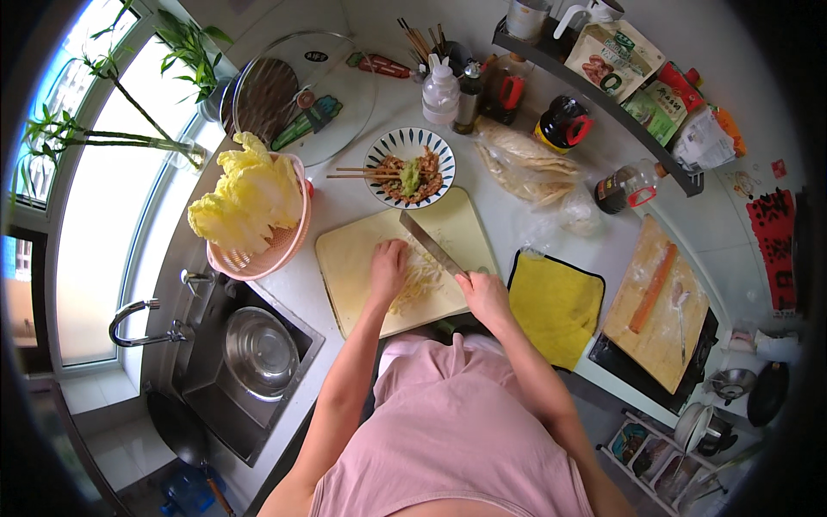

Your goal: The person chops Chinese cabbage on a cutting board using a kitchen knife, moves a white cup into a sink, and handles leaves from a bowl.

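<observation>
A kitchen knife [429,242] with a broad metal blade is in my right hand [486,294], gripped at the handle. Its blade slants up and left over the pale yellow cutting board [352,258]. Shredded pale cabbage [423,274] lies on the board, partly beneath the blade. My left hand [388,265] rests on the board left of the blade, its curled fingers holding down cabbage that they mostly hide. Just beyond the board stands a patterned bowl [373,147] of minced filling [391,187] with a green paste [409,176] on top. Chopsticks [352,173] lie across it.
At left, a pink colander [294,249] holds napa cabbage leaves [249,194], beside a sink [213,394] with a metal basin [261,352]. A yellow cloth [555,304] lies right of the board. Further right, a wooden board [630,304] bears a rolling pin [654,287]. Bagged flatbreads [523,161] lie behind.
</observation>
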Action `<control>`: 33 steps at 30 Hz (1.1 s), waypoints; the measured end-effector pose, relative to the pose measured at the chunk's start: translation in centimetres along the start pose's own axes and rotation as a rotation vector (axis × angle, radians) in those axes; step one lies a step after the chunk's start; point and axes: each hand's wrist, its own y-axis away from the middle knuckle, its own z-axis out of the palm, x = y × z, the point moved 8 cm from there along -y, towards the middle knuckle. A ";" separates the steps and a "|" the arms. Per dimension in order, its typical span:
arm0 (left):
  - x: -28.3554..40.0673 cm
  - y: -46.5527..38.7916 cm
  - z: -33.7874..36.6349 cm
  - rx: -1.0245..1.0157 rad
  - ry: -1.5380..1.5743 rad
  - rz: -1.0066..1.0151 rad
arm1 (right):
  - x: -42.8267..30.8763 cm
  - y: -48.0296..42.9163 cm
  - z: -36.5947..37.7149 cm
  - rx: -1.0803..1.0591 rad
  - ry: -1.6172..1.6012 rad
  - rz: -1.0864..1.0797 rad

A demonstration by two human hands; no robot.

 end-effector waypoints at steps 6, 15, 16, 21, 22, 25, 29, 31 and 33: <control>0.1 2.2 0.8 -0.078 0.128 -0.152 | -1.2 1.2 -1.5 -0.016 0.085 -0.031; 1.2 2.5 0.8 0.045 0.118 -0.107 | -4.2 0.6 -1.8 -0.127 0.298 -0.109; 1.2 2.5 0.9 0.042 0.109 -0.108 | -4.2 0.5 -1.5 -0.132 0.312 -0.117; 0.6 2.7 1.2 0.048 0.097 -0.074 | -2.6 -1.1 2.3 -0.138 0.314 -0.112; 0.6 2.7 1.3 0.052 0.094 -0.079 | -2.3 -1.6 3.2 -0.133 0.305 -0.108; 0.7 2.7 1.2 0.051 0.086 -0.089 | -1.9 -2.8 4.6 -0.096 0.246 -0.121; 0.7 2.9 1.0 0.070 0.131 -0.105 | -2.6 -3.5 3.7 -0.068 0.082 -0.106; 0.5 3.2 1.0 0.069 0.194 -0.123 | -2.7 -2.9 2.7 -0.073 0.092 -0.076; 0.9 3.4 0.9 0.070 0.212 -0.115 | -2.9 -1.6 1.1 -0.073 0.112 -0.054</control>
